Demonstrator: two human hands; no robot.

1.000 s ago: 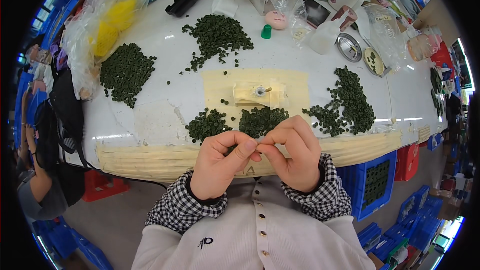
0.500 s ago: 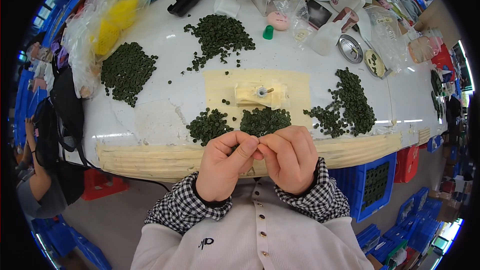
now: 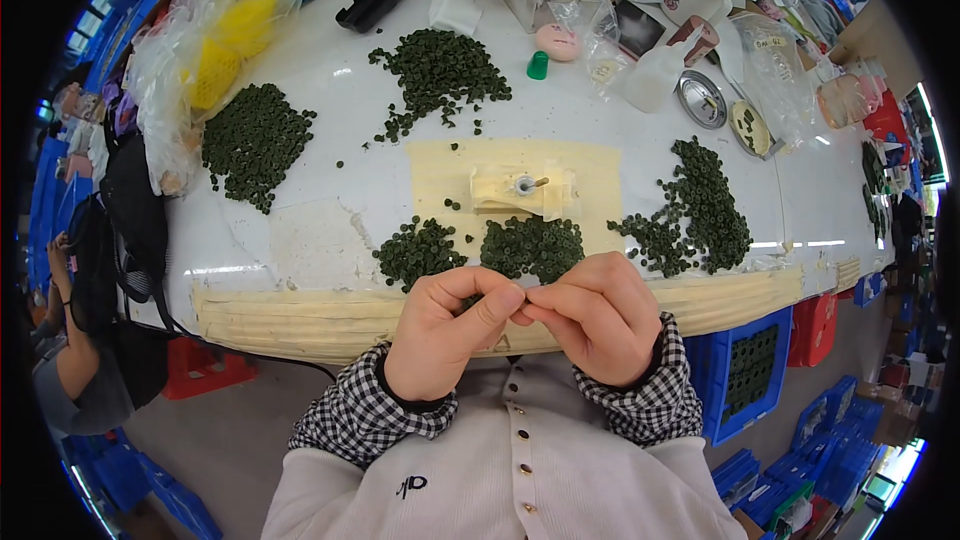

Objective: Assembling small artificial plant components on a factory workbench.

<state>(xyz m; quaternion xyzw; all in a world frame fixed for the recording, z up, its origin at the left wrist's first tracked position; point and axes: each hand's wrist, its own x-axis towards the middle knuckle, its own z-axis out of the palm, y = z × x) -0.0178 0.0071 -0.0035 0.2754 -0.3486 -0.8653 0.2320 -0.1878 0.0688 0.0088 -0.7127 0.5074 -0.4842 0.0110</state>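
Observation:
My left hand (image 3: pixel 448 328) and my right hand (image 3: pixel 603 318) meet fingertip to fingertip over the table's near edge. Both are closed in a pinch. A tiny dark bit shows between the fingertips, too small to name. Just beyond them lie two heaps of small dark green ring-shaped pieces, a left heap (image 3: pixel 418 252) and a middle heap (image 3: pixel 533 249). Behind these, a taped block (image 3: pixel 490 188) carries a short metal peg (image 3: pixel 526 184). A larger heap of ring pieces (image 3: pixel 710 205) spreads to the right.
Two more heaps of small green parts lie farther off, one centre-back (image 3: pixel 445 70) and one at left (image 3: pixel 257 145). Along the back are a black case (image 3: pixel 377 0), a green cap (image 3: pixel 538 65) and a round metal lid (image 3: pixel 701 98). A blue crate (image 3: pixel 748 375) stands below right.
My right hand has shifted slightly right and down, and its fingertips have slid a little along the left hand's. The heaps and the block have stayed put.

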